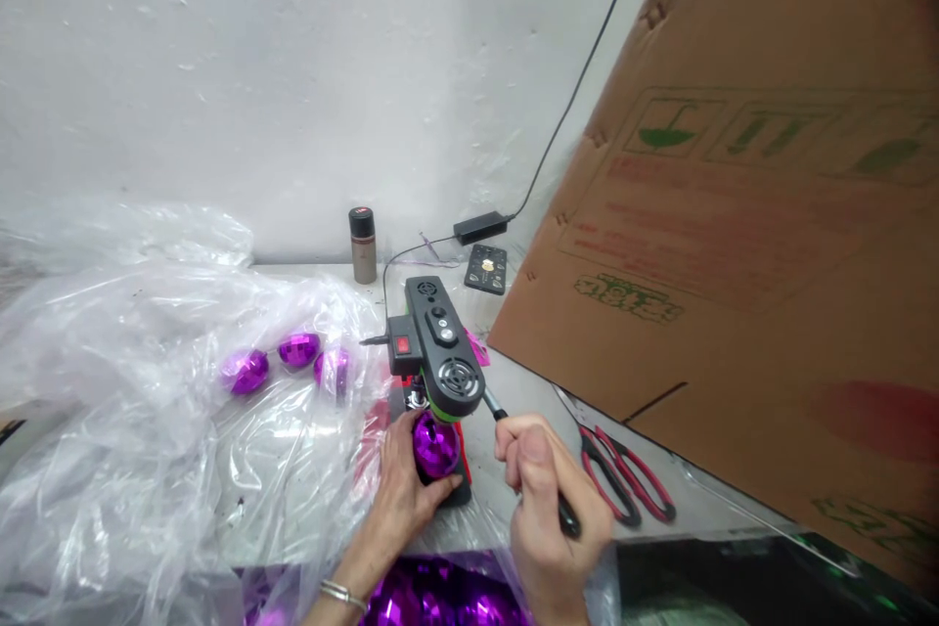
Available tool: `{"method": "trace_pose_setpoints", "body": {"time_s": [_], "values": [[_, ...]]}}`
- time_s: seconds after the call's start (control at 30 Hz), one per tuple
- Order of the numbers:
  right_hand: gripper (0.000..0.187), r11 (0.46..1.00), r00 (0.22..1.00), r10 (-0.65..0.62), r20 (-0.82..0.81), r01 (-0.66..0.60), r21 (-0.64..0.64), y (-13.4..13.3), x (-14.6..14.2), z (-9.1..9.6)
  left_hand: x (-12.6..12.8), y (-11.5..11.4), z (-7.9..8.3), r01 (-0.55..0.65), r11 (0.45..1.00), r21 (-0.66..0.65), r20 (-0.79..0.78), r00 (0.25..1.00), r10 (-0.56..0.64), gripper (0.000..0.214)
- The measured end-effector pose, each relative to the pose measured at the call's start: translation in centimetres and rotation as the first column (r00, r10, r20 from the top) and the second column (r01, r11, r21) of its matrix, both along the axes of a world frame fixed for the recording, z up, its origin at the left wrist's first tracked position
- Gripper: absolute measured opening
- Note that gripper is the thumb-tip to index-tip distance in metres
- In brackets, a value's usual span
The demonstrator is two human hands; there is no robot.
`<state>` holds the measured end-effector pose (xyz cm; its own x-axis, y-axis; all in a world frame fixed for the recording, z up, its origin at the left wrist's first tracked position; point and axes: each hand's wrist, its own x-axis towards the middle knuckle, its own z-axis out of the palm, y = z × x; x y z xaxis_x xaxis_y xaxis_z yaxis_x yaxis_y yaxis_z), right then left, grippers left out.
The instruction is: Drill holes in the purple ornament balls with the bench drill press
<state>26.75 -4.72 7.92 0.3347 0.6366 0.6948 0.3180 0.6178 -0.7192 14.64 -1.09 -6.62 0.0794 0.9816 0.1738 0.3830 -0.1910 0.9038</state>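
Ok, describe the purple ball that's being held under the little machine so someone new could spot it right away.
Find the small black machine with a red switch at the middle of the table. Directly beneath its front end, a faceted purple ball sits on the base, cupped by the left hand. Unlike the three purple balls lying loose on the clear plastic sheet, this one is held.

Faceted purple ball (pixel 435 445), black-green press (pixel 443 352), red-handled scissors (pixel 626 484).

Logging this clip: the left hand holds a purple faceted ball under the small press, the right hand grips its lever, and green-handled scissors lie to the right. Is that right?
Not quite: the scissors have red handles, not green, as the head view shows. The rest holds: the left hand holds the purple faceted ball under the small press, and the right hand grips its lever.
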Motion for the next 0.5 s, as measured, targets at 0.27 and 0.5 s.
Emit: {"method": "trace_pose_setpoints", "body": {"time_s": [0.27,0.5], "values": [[0.03,0.999,1.0,0.013,-0.018,-0.013,0.043,0.0,0.1,-0.6,0.0,-0.6,-0.4,-0.03,0.998,-0.055,-0.02,0.999,0.029,0.08],[0.031,0.994,0.999,-0.005,-0.051,0.011,0.108,0.2,0.0,-4.0,0.1,-0.8,-1.2,-0.029,0.997,-0.066,-0.05,0.998,0.026,0.079]]}}
